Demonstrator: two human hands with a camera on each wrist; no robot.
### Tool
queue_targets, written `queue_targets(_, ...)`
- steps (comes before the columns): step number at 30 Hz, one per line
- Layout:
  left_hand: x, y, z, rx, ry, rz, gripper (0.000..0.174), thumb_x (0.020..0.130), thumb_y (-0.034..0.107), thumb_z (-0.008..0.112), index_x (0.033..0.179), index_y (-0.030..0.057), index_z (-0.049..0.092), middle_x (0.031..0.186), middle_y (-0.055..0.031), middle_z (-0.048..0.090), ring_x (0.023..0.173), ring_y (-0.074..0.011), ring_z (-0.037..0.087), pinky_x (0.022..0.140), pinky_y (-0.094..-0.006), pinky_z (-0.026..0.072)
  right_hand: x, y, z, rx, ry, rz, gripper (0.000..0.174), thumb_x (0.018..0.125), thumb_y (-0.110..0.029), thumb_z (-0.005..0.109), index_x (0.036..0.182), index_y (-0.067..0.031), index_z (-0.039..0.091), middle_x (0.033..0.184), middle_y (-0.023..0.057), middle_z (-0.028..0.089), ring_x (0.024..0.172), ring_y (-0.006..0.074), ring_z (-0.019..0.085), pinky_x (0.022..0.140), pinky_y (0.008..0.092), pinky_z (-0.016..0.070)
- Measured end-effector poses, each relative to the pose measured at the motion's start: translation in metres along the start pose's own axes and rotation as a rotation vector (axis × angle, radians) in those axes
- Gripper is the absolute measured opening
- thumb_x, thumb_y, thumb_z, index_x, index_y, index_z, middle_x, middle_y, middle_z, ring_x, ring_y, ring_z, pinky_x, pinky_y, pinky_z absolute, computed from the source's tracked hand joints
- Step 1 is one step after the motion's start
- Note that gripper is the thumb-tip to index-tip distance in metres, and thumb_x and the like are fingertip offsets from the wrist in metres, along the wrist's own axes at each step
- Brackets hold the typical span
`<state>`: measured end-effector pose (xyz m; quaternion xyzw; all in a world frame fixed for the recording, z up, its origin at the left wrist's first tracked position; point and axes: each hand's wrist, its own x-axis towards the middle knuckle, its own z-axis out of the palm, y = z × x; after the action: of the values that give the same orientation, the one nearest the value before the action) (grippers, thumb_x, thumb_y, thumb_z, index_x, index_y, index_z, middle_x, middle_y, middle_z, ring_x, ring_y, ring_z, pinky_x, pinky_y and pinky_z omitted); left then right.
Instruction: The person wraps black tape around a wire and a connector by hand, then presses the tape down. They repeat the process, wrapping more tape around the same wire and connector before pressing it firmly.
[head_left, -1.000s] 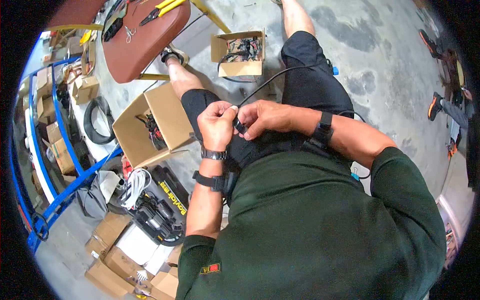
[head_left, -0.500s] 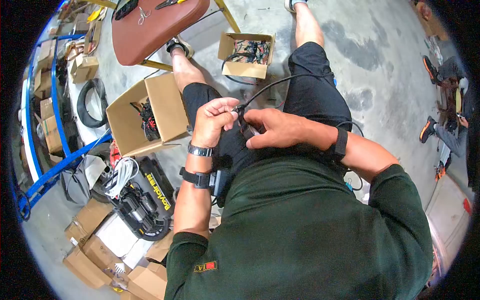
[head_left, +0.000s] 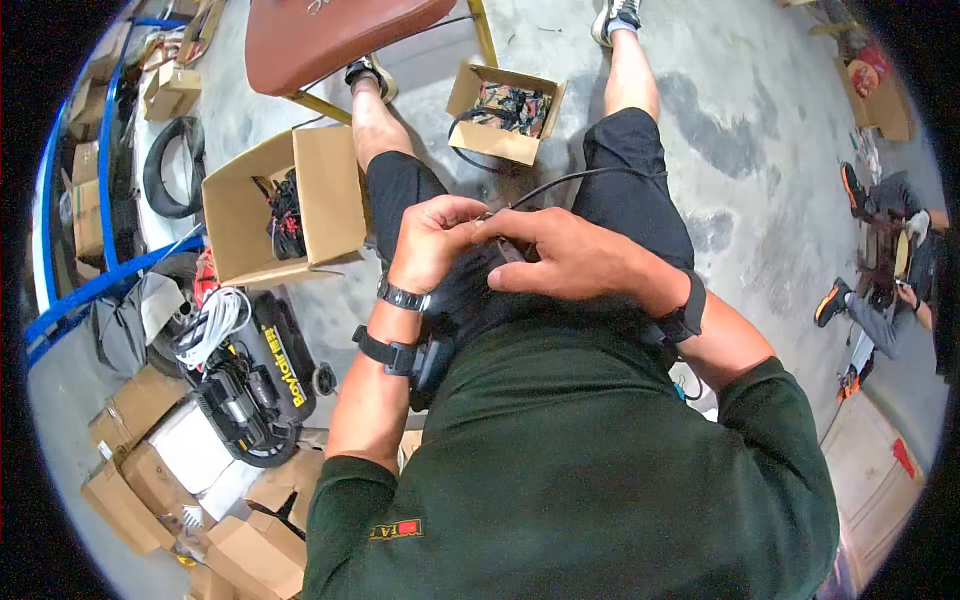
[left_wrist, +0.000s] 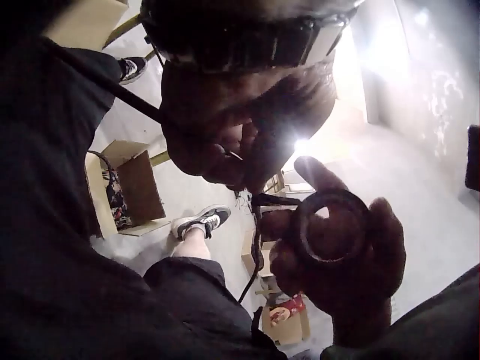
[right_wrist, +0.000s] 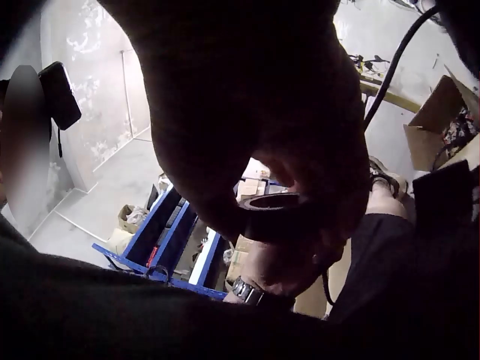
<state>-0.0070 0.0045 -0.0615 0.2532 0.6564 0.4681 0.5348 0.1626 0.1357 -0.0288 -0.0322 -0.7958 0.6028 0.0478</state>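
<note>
In the head view my left hand [head_left: 432, 243] pinches the end of a black cable [head_left: 590, 175] with thumb and forefinger, above my lap. My right hand [head_left: 585, 255] is close against its fingertips, its back turned up and covering much of the work. A roll of black tape [left_wrist: 303, 227] is held in the right hand's fingers, clearest in the left wrist view. From the roll a dark strip [left_wrist: 276, 200] runs toward the cable at the left fingers. The same roll [right_wrist: 274, 218] shows dark below the right palm in the right wrist view.
An open carton [head_left: 335, 200] of wires stands left of my leg, and a smaller carton [head_left: 518, 148] of wired parts lies between my feet. Ahead is a brown-seated chair [head_left: 340, 45]. A black compressor [head_left: 275, 375] and blue shelving [head_left: 115, 285] are at left; another person [head_left: 890, 260] is at right.
My right hand has swung over toward the left fingertips, its back turning up over the tape roll. The left hand keeps pinching the cable. The head view has shifted.
</note>
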Motion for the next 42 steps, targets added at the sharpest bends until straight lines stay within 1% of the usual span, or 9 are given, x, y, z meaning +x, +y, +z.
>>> queue_targets(3,0.001,-0.01,-0.002,0.003,0.004,0.058,0.016,0.085,0.0,0.068,0.101,-0.0017,0.069,0.089,-0.0023,0.071,0.078,-0.0061,0.062,0.069,-0.023,0.0512,0.002,-0.012,-0.012,0.202,-0.105,0.171,0.059,0.077,-0.011,0.073,0.129,-0.0027,0.047,0.091,0.0165,0.062,0.081,0.0241,0.061,0.075,0.0346,0.0504)
queue_targets(6,-0.002,-0.02,-0.004,0.022,0.004,0.125,0.019,0.082,0.004,0.073,0.099,-0.0019,0.07,0.089,-0.0016,0.071,0.08,-0.0061,0.061,0.071,-0.0241,0.0513,0.006,-0.016,-0.019,0.175,-0.123,0.242,0.057,0.074,-0.014,0.076,0.124,-0.0038,0.049,0.097,0.0227,0.065,0.093,0.0384,0.065,0.08,0.0434,0.0518)
queue_targets(9,-0.008,-0.015,0.002,0.09,0.0,0.185,0.019,0.08,0.004,0.074,0.098,-0.0024,0.071,0.086,-0.0008,0.071,0.077,-0.0062,0.061,0.069,-0.0243,0.051,0.013,-0.018,-0.028,-0.064,-0.158,0.276,0.067,0.071,-0.01,0.079,0.131,-0.0034,0.049,0.087,0.0106,0.059,0.081,0.0199,0.06,0.074,0.0315,0.0502)
queue_targets(13,-0.017,-0.001,0.002,0.166,0.008,0.116,0.015,0.08,0.002,0.074,0.094,-0.0007,0.07,0.082,-0.0011,0.069,0.07,-0.007,0.06,0.064,-0.0237,0.0501,0.024,-0.006,-0.041,-0.28,-0.012,0.007,0.055,0.072,-0.014,0.08,0.121,-0.0011,0.057,0.09,0.0105,0.062,0.082,0.0183,0.059,0.074,0.0313,0.0503)
queue_targets(20,-0.019,0.002,0.008,0.005,0.072,0.117,0.013,0.08,0.002,0.076,0.091,-0.0016,0.07,0.076,-0.0021,0.068,0.064,-0.0076,0.059,0.057,-0.0238,0.0488,0.038,0.029,-0.042,0.546,-0.038,0.272,0.043,0.081,-0.015,0.076,0.118,0.003,0.062,0.091,0.0008,0.065,0.083,0.0101,0.057,0.077,0.0277,0.0482)
queue_targets(30,-0.02,0.002,0.006,0.152,0.157,0.133,0.009,0.08,0.003,0.076,0.085,-0.0013,0.071,0.073,-0.0013,0.068,0.063,-0.0064,0.058,0.056,-0.0232,0.0473,0.039,0.027,-0.042,0.668,-0.023,0.335,0.038,0.081,-0.012,0.077,0.115,-0.001,0.064,0.09,-0.0012,0.065,0.082,0.0078,0.057,0.074,0.0258,0.0465)
queue_targets(36,-0.018,0.0,0.006,0.189,0.181,0.155,0.008,0.079,0.003,0.076,0.084,-0.0009,0.071,0.072,-0.0022,0.068,0.065,-0.0068,0.06,0.059,-0.0241,0.0488,0.037,0.029,-0.038,0.581,-0.061,0.271,0.041,0.081,-0.01,0.077,0.118,-0.0009,0.063,0.096,0.0006,0.067,0.087,0.0091,0.059,0.078,0.0256,0.0477)
queue_targets(39,-0.019,0.001,0.007,0.235,0.165,0.219,0.009,0.078,0.003,0.076,0.084,-0.0012,0.071,0.074,-0.0031,0.069,0.067,-0.0076,0.061,0.062,-0.0246,0.05,0.04,0.022,-0.044,0.687,-0.12,0.319,0.055,0.08,-0.008,0.075,0.13,0.0001,0.053,0.113,0.005,0.066,0.101,0.0117,0.062,0.089,0.0266,0.0503)
queue_targets(42,-0.024,0.008,0.007,0.282,0.137,0.265,0.01,0.078,0.003,0.076,0.085,-0.0009,0.071,0.076,-0.0038,0.07,0.07,-0.0084,0.062,0.064,-0.0251,0.0508,0.042,0.027,-0.042,0.76,-0.079,0.318,0.055,0.081,-0.008,0.073,0.13,0.0001,0.053,0.113,0.0048,0.066,0.099,0.0112,0.062,0.088,0.0269,0.0509)
